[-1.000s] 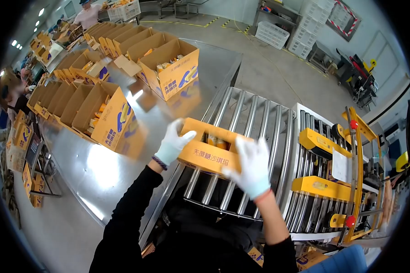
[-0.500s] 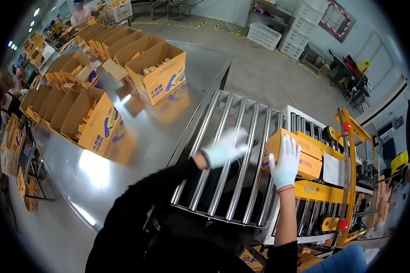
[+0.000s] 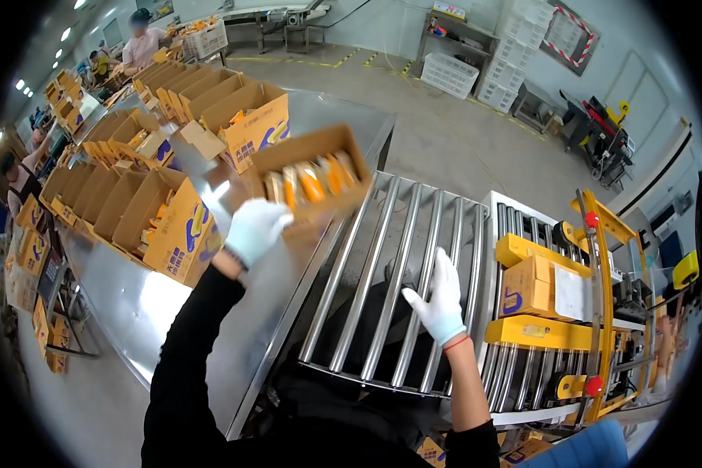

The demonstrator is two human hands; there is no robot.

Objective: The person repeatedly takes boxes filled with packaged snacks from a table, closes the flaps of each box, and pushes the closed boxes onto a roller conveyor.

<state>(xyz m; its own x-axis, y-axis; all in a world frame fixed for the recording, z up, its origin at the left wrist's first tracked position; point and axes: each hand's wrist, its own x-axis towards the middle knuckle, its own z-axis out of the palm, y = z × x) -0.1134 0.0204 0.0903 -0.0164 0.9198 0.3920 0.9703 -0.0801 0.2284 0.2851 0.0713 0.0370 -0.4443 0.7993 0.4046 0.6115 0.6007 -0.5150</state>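
My left hand [image 3: 258,231], in a white glove, grips the near left side of an open cardboard box [image 3: 308,152]. The box is tilted towards me and slightly blurred, above the table's right end beside the rollers. Several orange and white packets [image 3: 310,184] stand inside it. My right hand [image 3: 438,300], also gloved, is over the roller conveyor [image 3: 402,300] with thumb and fingers apart, holding nothing. To its right, a closed cardboard box [image 3: 527,286] sits between the yellow side guides of a machine [image 3: 550,333].
Two rows of open cardboard boxes [image 3: 187,234] stand on the metal table [image 3: 164,308] to the left. White crates [image 3: 448,74] and a shelf are at the back. A person [image 3: 142,47] stands at the far left.
My left hand has moved left and taken hold of the open box, which is now tilted nearer. The closed box has gone right into the machine; my right hand has left it.
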